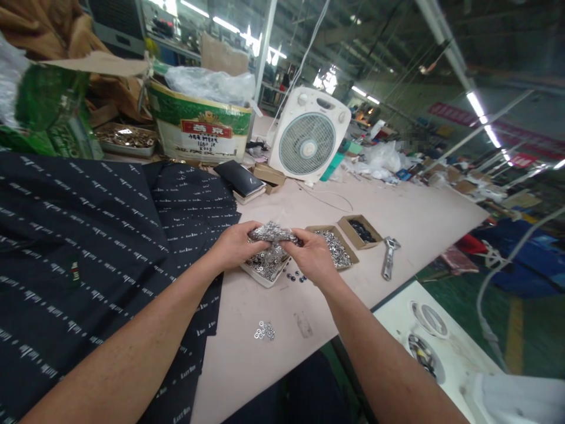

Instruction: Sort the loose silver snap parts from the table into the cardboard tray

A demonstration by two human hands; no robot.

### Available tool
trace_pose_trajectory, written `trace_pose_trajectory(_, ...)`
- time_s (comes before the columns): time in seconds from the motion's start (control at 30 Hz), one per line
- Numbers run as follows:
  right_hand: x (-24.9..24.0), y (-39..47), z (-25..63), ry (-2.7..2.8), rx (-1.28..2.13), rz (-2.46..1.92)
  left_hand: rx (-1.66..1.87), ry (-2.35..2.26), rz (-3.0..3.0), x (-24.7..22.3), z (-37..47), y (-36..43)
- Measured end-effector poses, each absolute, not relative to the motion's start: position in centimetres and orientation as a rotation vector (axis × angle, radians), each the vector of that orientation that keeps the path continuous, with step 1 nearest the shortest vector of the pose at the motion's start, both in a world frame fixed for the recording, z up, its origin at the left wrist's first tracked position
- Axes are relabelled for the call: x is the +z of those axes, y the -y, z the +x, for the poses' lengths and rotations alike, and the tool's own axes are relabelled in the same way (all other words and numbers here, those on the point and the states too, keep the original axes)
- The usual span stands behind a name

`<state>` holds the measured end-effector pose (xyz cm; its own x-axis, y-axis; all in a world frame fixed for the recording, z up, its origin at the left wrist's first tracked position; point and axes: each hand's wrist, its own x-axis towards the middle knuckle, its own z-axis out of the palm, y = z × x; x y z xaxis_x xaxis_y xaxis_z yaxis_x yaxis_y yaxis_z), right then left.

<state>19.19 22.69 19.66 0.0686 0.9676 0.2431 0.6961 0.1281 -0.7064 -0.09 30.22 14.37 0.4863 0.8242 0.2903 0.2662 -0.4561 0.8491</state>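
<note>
Between my two hands is a clear plastic bag of small silver metal parts (pixel 274 231), held above the table. My left hand (pixel 241 242) grips its left side and my right hand (pixel 312 253) its right side, fingers closed on the plastic. Directly below stands a shallow box of silver metal parts (pixel 267 266), partly covered by the bag and my hands. A second cardboard box of silver parts (pixel 338 250) sits just right of my right hand. Several dark round snap pieces (pixel 296 277) lie loose between the boxes. Closer to me is a small pile of silver rings (pixel 265 331).
Dark printed fabric (pixel 132 235) covers the table's left side. To the right are a box of black parts (pixel 361 231) and an adjustable wrench (pixel 389 258). A white box fan (pixel 309 135), a black notebook (pixel 241 178) and a green carton (pixel 200 121) stand behind. A white machine (pixel 432 330) adjoins the table's edge.
</note>
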Motion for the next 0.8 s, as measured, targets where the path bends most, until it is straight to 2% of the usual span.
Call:
trace_pose_trajectory(0.43,19.6,-23.6,19.5,1.59,0.616,-1.586,0.883,-0.883,1.995,14.2,-0.3,-30.4)
trace_pose_trajectory(0.8,16.0,-23.2,18.9,1.86,0.193,-1.812,0.834,-1.033,2.226,14.4,-0.4,-30.3)
